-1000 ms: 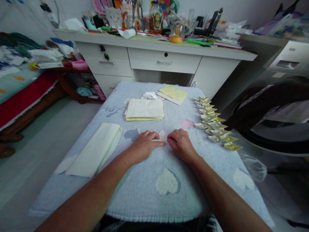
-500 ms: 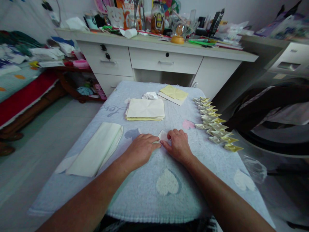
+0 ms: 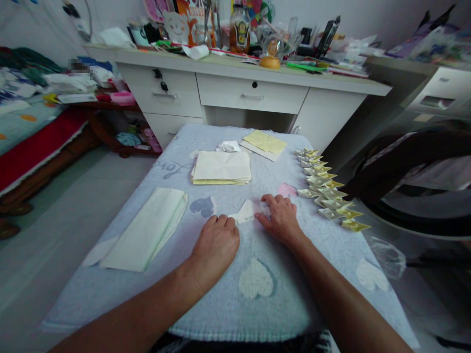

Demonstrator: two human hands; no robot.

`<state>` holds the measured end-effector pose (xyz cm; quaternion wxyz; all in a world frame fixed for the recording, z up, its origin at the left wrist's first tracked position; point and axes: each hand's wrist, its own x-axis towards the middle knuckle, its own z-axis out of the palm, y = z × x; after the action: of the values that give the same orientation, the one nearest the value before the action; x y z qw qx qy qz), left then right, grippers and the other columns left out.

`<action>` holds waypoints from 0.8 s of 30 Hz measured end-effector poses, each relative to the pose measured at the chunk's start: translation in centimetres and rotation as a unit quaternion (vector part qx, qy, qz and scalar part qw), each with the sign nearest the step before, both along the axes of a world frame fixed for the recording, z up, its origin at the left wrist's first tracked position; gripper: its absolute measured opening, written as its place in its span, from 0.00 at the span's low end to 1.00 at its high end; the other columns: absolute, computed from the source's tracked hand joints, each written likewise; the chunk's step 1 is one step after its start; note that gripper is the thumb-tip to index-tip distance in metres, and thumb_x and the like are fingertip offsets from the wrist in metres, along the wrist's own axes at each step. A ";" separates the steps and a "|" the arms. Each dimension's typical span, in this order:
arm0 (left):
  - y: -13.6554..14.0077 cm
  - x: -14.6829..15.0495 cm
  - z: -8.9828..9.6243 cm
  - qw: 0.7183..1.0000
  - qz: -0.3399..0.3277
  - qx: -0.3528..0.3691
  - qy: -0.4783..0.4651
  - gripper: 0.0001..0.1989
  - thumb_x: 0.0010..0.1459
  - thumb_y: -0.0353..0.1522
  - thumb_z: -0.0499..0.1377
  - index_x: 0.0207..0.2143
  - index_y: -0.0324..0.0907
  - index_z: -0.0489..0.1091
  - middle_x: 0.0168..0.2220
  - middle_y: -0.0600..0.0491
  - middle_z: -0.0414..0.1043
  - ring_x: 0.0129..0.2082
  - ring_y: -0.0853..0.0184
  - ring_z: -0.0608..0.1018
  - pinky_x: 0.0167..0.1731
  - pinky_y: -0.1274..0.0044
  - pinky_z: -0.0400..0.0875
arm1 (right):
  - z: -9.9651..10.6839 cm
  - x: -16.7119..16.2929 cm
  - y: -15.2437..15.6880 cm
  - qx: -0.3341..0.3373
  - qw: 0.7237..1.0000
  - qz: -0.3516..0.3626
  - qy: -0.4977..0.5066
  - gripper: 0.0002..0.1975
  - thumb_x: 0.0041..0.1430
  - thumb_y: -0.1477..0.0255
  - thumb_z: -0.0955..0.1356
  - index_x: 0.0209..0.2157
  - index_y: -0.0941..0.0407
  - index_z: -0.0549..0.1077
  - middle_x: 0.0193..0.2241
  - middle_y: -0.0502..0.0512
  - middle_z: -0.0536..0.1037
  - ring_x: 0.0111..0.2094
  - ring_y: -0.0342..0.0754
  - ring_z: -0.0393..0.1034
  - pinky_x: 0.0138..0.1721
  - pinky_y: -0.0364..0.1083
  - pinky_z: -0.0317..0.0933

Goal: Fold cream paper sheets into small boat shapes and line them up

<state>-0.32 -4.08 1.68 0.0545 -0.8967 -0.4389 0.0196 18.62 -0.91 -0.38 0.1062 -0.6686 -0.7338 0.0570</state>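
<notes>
A small folded paper (image 3: 247,212), white with a raised pointed middle, lies on the cloth between my two hands. My left hand (image 3: 218,241) is curled at its left end, fingers bent under and partly hidden. At the opposite end, my right hand (image 3: 280,216) has its thumb and fingers closed over the paper's edge. To the right stand rows of small folded paper boats (image 3: 324,184), white and yellow. Behind the hands is a stack of creased white paper sheets (image 3: 221,165).
A long folded white paper (image 3: 147,228) lies at left on the cloth-covered table (image 3: 206,314). Farther back are a crumpled paper (image 3: 228,146) and yellow sheets (image 3: 265,142). A cluttered white desk (image 3: 253,95) stands beyond, a washing machine (image 3: 434,103) on the right.
My hands have moved apart, the left one back toward me and curled, the right one a little rightward. More of the folded paper shows between them.
</notes>
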 end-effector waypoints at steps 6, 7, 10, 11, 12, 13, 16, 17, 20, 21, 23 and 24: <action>-0.2 -0.1 0.3 1.000 0.016 -0.014 0.007 0.09 0.56 0.21 0.54 0.31 0.34 0.75 0.31 0.43 0.73 0.36 0.55 0.73 0.34 0.66 0.64 | 0.1 2.4 0.3 -0.025 0.999 -0.031 -0.011 0.24 0.57 0.57 0.66 0.55 0.47 0.65 0.44 0.60 0.70 0.45 0.61 0.63 0.42 0.54 0.52; -0.2 -0.1 0.3 1.000 0.015 -0.018 0.007 0.09 0.56 0.21 0.54 0.31 0.34 0.75 0.31 0.43 0.73 0.36 0.55 0.73 0.34 0.67 0.64 | 0.2 2.7 0.4 -0.030 0.999 -0.033 -0.010 0.24 0.57 0.58 0.66 0.55 0.46 0.64 0.44 0.60 0.70 0.45 0.61 0.63 0.42 0.54 0.52; -0.2 -0.2 0.4 1.000 0.014 -0.023 0.010 0.09 0.55 0.20 0.55 0.32 0.34 0.75 0.32 0.43 0.73 0.37 0.55 0.73 0.34 0.67 0.65 | 0.3 3.5 0.5 -0.044 0.998 -0.039 -0.009 0.25 0.58 0.62 0.66 0.57 0.46 0.63 0.44 0.61 0.70 0.46 0.61 0.63 0.42 0.55 0.52; -0.2 -0.2 0.3 1.000 0.012 -0.025 0.011 0.09 0.55 0.20 0.55 0.32 0.34 0.75 0.32 0.43 0.73 0.36 0.56 0.73 0.34 0.67 0.65 | 0.2 3.7 0.5 -0.048 0.998 -0.040 -0.010 0.25 0.57 0.62 0.66 0.57 0.46 0.63 0.44 0.61 0.70 0.46 0.61 0.63 0.42 0.55 0.52; -0.3 -0.2 0.3 1.000 0.012 -0.024 0.013 0.09 0.55 0.20 0.55 0.32 0.34 0.75 0.32 0.43 0.73 0.36 0.56 0.73 0.34 0.67 0.65 | 0.2 3.9 0.6 -0.050 0.998 -0.042 -0.010 0.25 0.57 0.63 0.66 0.57 0.47 0.63 0.44 0.61 0.70 0.45 0.61 0.63 0.42 0.55 0.52; -0.3 -0.3 0.2 1.000 0.013 -0.022 0.015 0.09 0.55 0.20 0.55 0.32 0.34 0.75 0.32 0.43 0.72 0.36 0.56 0.73 0.34 0.67 0.65 | 0.2 4.0 0.6 -0.050 0.998 -0.043 -0.009 0.25 0.57 0.63 0.66 0.57 0.47 0.63 0.44 0.61 0.70 0.45 0.61 0.63 0.42 0.55 0.52; -0.5 -0.4 0.0 1.000 0.016 -0.012 0.021 0.09 0.55 0.20 0.55 0.34 0.34 0.75 0.33 0.43 0.72 0.36 0.56 0.73 0.34 0.67 0.66 | 0.0 4.3 0.7 -0.039 0.998 -0.042 0.009 0.22 0.56 0.64 0.66 0.53 0.51 0.66 0.43 0.61 0.71 0.44 0.59 0.63 0.42 0.53 0.52; -0.6 -0.4 -0.1 1.000 0.017 -0.008 0.024 0.09 0.55 0.20 0.55 0.34 0.33 0.75 0.33 0.43 0.72 0.36 0.56 0.73 0.34 0.67 0.66 | 0.0 4.3 0.7 -0.034 0.998 -0.040 0.021 0.19 0.57 0.65 0.65 0.51 0.53 0.68 0.42 0.60 0.72 0.44 0.58 0.63 0.41 0.53 0.52; -0.7 -0.5 -0.3 0.999 0.020 -0.005 0.032 0.09 0.55 0.21 0.56 0.36 0.33 0.74 0.33 0.43 0.73 0.36 0.57 0.73 0.35 0.68 0.67 | 0.0 4.0 0.6 -0.016 0.998 -0.024 0.062 0.12 0.60 0.67 0.63 0.43 0.54 0.71 0.40 0.58 0.72 0.43 0.55 0.62 0.40 0.51 0.51; -0.7 -0.5 -0.3 0.999 0.020 -0.005 0.035 0.09 0.55 0.21 0.56 0.36 0.33 0.74 0.33 0.44 0.73 0.37 0.57 0.73 0.35 0.68 0.68 | 0.0 3.9 0.5 -0.010 0.997 -0.017 0.070 0.12 0.61 0.66 0.62 0.42 0.54 0.72 0.40 0.58 0.71 0.43 0.55 0.62 0.40 0.50 0.51; -0.6 -0.5 -0.3 0.999 0.019 -0.007 0.039 0.09 0.55 0.21 0.56 0.36 0.33 0.74 0.34 0.44 0.73 0.37 0.57 0.73 0.35 0.68 0.68 | 0.0 3.5 0.4 -0.001 0.997 -0.004 0.072 0.13 0.61 0.62 0.62 0.40 0.54 0.72 0.40 0.58 0.71 0.43 0.55 0.61 0.41 0.50 0.51; -0.6 -0.5 -0.3 0.999 0.018 -0.007 0.040 0.09 0.55 0.21 0.56 0.36 0.33 0.74 0.34 0.44 0.73 0.37 0.57 0.73 0.35 0.68 0.69 | -0.1 3.3 0.3 0.001 0.998 0.001 0.067 0.14 0.60 0.60 0.63 0.40 0.54 0.72 0.40 0.58 0.70 0.42 0.55 0.61 0.40 0.50 0.50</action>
<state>-0.85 -4.69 1.39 0.0651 -0.8875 -0.4523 0.0598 21.88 -0.58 -0.46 0.1560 -0.6623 -0.7258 0.1013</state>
